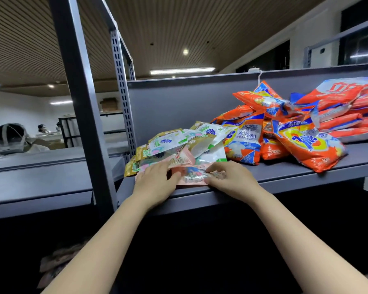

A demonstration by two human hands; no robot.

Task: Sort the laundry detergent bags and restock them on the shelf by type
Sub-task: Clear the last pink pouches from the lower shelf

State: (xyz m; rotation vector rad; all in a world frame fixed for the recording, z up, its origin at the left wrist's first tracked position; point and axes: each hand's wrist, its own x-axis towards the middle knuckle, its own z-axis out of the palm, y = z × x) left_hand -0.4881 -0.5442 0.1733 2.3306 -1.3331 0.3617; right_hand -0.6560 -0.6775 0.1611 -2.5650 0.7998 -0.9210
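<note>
A pink detergent bag [192, 176] lies flat at the front edge of the grey shelf [285, 177]. My left hand [155, 179] holds its left end, thumb on top. My right hand [227, 177] pinches its right end with curled fingers. Behind it a loose heap of gold, white and green bags [179, 145] overlaps the pink one. To the right lie orange bags with a yellow and blue logo [293, 141]. At the far right sits a stack of red-orange bags [344, 111].
A grey upright post [83, 107] stands left of my hands, with a perforated post [123, 98] behind it. A lower grey shelf [40, 181] extends left. People sit in the background at left. More bags lie in the dark below [55, 266].
</note>
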